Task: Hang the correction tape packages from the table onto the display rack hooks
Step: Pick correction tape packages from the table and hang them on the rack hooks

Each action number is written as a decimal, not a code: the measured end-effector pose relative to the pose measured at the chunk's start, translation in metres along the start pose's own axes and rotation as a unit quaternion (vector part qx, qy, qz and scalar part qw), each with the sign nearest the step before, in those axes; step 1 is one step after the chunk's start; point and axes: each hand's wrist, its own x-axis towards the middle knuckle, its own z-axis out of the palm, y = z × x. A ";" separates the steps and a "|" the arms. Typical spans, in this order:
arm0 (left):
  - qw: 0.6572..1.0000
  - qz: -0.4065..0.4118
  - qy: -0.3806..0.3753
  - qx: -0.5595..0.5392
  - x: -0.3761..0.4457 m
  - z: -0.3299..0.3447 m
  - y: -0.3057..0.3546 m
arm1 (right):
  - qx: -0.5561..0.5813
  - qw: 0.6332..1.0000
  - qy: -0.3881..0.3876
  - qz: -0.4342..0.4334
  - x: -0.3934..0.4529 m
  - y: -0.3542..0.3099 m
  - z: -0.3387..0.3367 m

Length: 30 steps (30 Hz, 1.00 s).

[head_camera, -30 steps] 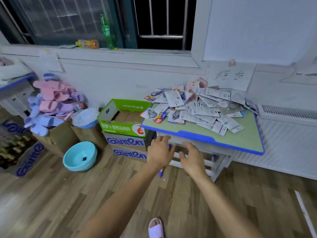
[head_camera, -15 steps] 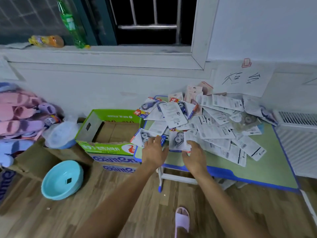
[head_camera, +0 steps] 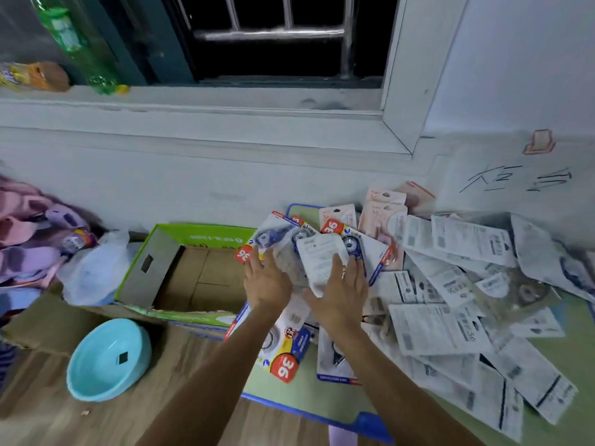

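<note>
Hands: both reach forward from the bottom centre of the frame onto the heap of packages
Left hand [head_camera: 268, 286]: fingers straight and spread, lying flat on a package with a red "36" sticker, at the left edge of the heap
Right hand [head_camera: 340, 296]: fingers straight and slightly spread, resting on a white package back [head_camera: 318, 257] that lies face down at centre frame; nothing is pinched or lifted
Packages [head_camera: 450, 300]: a loose, overlapping pile of correction tape cards across the centre and right of the frame, many face down showing white printed backs, a few face up in blue, some pale pink ones at the far side near the wall
Tabletop [head_camera: 563, 352]: green with a blue rim, lower right; it carries the pile
Green box [head_camera: 180, 272]: open cardboard box, just left of the tabletop, centre left
Blue bowl [head_camera: 108, 358]: on the wooden floor, lower left
Green bottle [head_camera: 69, 37]: on the window sill, upper left
</note>
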 end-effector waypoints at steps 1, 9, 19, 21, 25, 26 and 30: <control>1.000 -0.018 0.012 -0.013 0.009 -0.001 -0.001 | -0.013 1.000 0.000 -0.004 0.004 -0.001 0.005; 0.997 -0.067 -0.023 -0.008 0.066 -0.002 -0.020 | -0.043 0.999 -0.014 0.031 0.017 0.005 0.026; 0.996 -0.057 -0.069 -0.017 0.095 -0.005 -0.030 | 0.001 0.998 0.021 0.056 0.012 0.000 0.017; 0.998 -0.023 -0.038 -0.038 0.095 -0.010 -0.034 | -0.007 0.997 0.064 0.042 0.007 -0.001 0.009; 0.995 0.015 -0.029 -0.099 0.091 -0.022 -0.037 | 0.027 0.982 0.173 0.078 0.001 -0.006 -0.020; 0.992 0.018 -0.026 -0.119 0.089 -0.026 -0.036 | 0.034 0.975 0.200 0.092 0.000 -0.006 -0.028; 0.970 0.106 -0.017 -0.218 0.078 -0.040 -0.018 | 0.212 0.926 0.270 0.157 -0.009 -0.006 -0.055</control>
